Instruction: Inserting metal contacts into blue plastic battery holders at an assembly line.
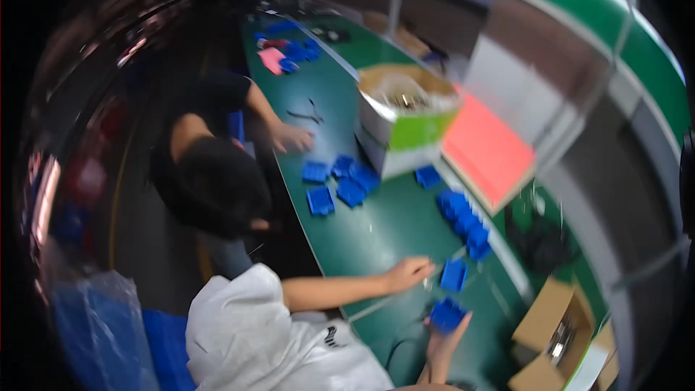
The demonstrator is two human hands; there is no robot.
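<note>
My right hand [440, 347], at the lower right, holds a blue plastic tray-like part [447, 314] from below and the side, its open face up. To its left, my left hand [409, 274] hovers over the green table with fingers pinched together; a small shiny bit shows at the fingertips, too blurred to name. Another blue tray-like part [454, 274] lies on the table just beyond my hands. Farther on, a row of blue parts [463, 221] is lined up close together along the table's right side.
A co-worker's hand [293, 137] rests on the green table [376, 235] at far left, near loose blue parts [351, 192]. A white-and-green carton [413, 137] holds a plastic bag of small pieces. A cardboard box [543, 318] stands at right, below a red-orange sheet [489, 148].
</note>
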